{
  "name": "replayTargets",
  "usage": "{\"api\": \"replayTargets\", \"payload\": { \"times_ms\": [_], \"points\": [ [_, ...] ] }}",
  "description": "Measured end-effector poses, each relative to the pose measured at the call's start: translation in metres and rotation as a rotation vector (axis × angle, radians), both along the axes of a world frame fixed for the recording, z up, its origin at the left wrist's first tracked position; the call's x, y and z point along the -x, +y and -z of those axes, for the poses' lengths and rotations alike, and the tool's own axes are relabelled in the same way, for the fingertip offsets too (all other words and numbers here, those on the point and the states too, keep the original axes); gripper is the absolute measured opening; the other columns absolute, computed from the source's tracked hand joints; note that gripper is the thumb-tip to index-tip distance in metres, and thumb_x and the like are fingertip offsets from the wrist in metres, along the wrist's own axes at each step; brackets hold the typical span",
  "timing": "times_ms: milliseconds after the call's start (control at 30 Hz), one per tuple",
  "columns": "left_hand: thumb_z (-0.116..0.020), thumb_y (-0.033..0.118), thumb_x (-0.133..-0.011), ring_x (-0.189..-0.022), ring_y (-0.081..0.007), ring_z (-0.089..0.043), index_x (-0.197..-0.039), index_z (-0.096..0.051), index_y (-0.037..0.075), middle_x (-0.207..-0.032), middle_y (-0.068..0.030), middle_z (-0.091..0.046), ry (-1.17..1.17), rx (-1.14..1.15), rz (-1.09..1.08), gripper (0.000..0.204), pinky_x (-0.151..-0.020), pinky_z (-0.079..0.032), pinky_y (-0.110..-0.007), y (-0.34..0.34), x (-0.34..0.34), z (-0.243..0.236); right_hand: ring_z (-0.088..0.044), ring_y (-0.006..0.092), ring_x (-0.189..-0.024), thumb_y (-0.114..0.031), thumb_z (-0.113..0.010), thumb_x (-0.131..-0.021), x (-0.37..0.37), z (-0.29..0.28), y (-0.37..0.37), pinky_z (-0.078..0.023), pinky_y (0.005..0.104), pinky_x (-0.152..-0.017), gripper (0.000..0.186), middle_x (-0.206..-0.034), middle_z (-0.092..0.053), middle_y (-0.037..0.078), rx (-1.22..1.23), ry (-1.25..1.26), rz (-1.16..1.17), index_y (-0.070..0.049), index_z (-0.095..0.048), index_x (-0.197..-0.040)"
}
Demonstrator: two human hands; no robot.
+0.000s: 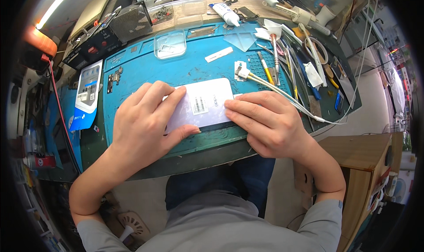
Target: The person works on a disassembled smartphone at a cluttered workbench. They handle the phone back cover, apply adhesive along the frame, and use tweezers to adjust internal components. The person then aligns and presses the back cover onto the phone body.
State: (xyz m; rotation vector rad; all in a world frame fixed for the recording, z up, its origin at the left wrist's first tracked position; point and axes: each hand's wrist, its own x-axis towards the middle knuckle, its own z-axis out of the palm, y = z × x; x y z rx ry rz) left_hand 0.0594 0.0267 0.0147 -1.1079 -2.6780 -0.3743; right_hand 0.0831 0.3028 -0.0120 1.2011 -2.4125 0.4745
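Observation:
A smartphone (181, 114) with a pale lilac back lies face down on the blue work mat (145, 70), a white barcode label (199, 105) stuck to its back. My left hand (148, 115) grips its left part, fingers over the far edge and thumb along the near edge. At the phone's right end, my right hand (274, 124) has its fingertips pressed together on the edge; its thumb is mostly hidden. The camera end of the phone, if on the left, is covered by my left hand.
Beyond the phone are a clear plastic box (170, 44) and a white strip (218, 55). Tweezers, a yellow-handled tool (266, 68) and a white cable (282, 93) crowd the right. A blue-and-white package (87, 97) lies left; a glue tube (224, 14) lies at the back.

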Motion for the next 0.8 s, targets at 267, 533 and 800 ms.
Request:
{"api": "replayTargets", "payload": {
  "times_ms": [267, 533, 800],
  "points": [
    [-0.081, 0.027, -0.076, -0.097, -0.0302, -0.054, -0.127, -0.061, -0.001, -0.114, -0.0143, -0.055, -0.177, -0.062, -0.004, 0.062, -0.086, -0.047, -0.039, 0.007, 0.002, -0.001, -0.064, 0.0223, -0.106, -0.012, -0.067, -0.072, 0.001, -0.003, -0.001, -0.052, 0.0357, -0.087, 0.037, -0.112, -0.066, 0.008, -0.010, 0.010, -0.040, -0.003, -0.070, -0.108],
    [-0.081, 0.027, -0.075, -0.101, -0.0311, -0.052, -0.129, -0.060, 0.001, -0.119, -0.0144, -0.053, -0.193, -0.108, 0.011, 0.063, -0.089, -0.046, -0.039, 0.014, 0.007, 0.003, -0.063, 0.0233, -0.109, -0.012, -0.068, -0.070, 0.004, 0.001, -0.003, -0.051, 0.0362, -0.090, 0.036, -0.114, -0.065, 0.009, 0.011, 0.026, -0.089, 0.001, -0.068, -0.104],
    [-0.080, 0.036, -0.075, -0.096, -0.0282, -0.056, -0.126, -0.062, 0.008, -0.114, -0.0106, -0.055, -0.067, -0.045, 0.004, 0.061, -0.083, -0.049, -0.039, 0.025, 0.010, 0.004, -0.062, 0.0272, -0.110, -0.008, -0.067, -0.065, 0.001, -0.006, -0.007, -0.050, 0.0384, -0.094, 0.046, -0.114, -0.063, 0.012, 0.071, -0.091, -0.075, 0.003, -0.065, -0.110]
  ]
}}
